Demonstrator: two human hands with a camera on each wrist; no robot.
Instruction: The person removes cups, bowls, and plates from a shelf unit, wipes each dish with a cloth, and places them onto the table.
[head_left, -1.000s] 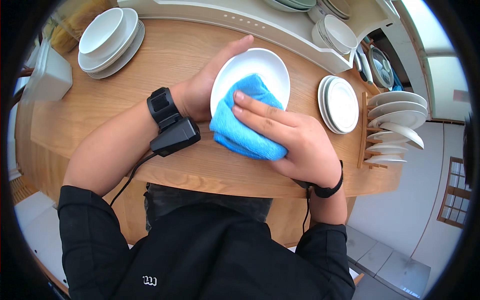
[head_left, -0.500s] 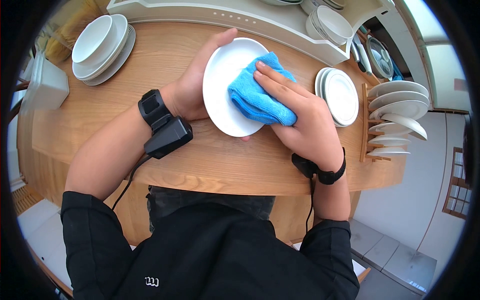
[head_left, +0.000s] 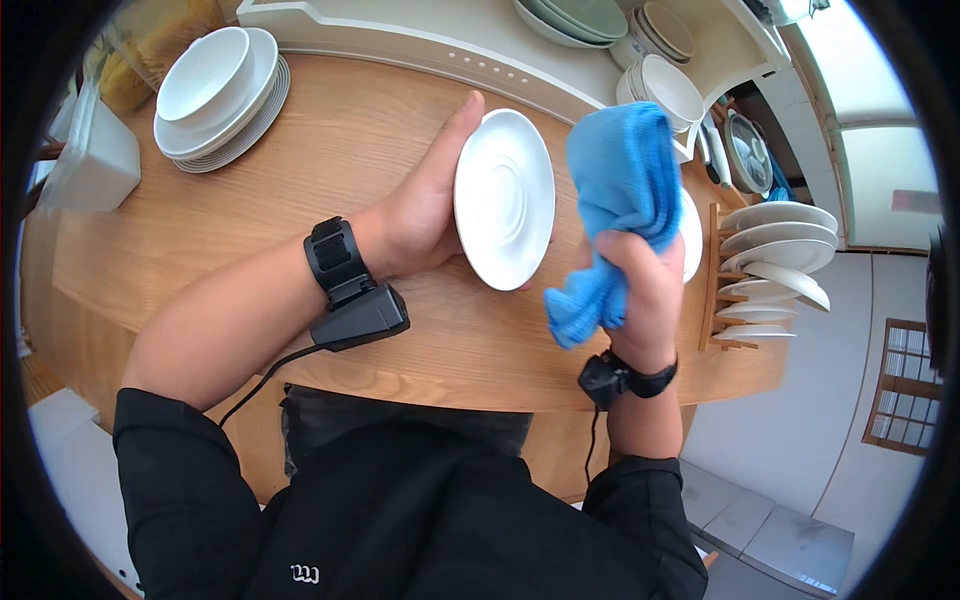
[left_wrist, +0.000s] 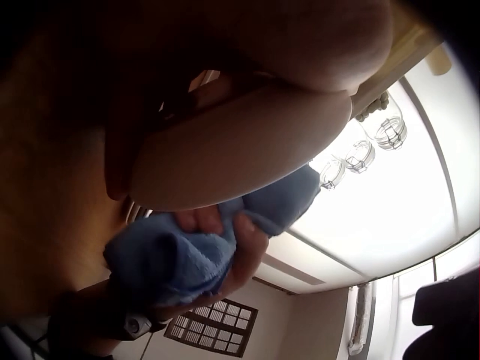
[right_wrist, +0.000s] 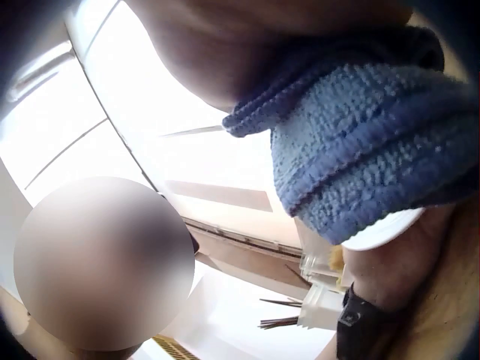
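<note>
My left hand (head_left: 425,220) holds a small white saucer (head_left: 505,200) by its left edge, tilted up over the wooden table, with the thumb at the upper rim. A faint ring shows in its middle. The left wrist view has the saucer's underside (left_wrist: 247,150) in shade. To the right of the saucer and apart from it in the head view, my right hand (head_left: 645,290) grips a folded blue cloth (head_left: 622,165), bunched in the fist with one end hanging below. In the right wrist view the cloth (right_wrist: 367,150) covers most of the fingers.
A white bowl (head_left: 203,75) tops a stack of plates at the back left, near a translucent container (head_left: 112,155). Another plate stack (head_left: 692,235) is partly hidden behind my right hand. A wooden rack (head_left: 711,280) with upright plates stands at right; a white shelf (head_left: 420,55) with bowls runs behind.
The cloth was pressed on the saucer by my right hand; now it is lifted off to the right, gripped in the fist. My left hand has tilted the saucer more upright and shifted it right.
</note>
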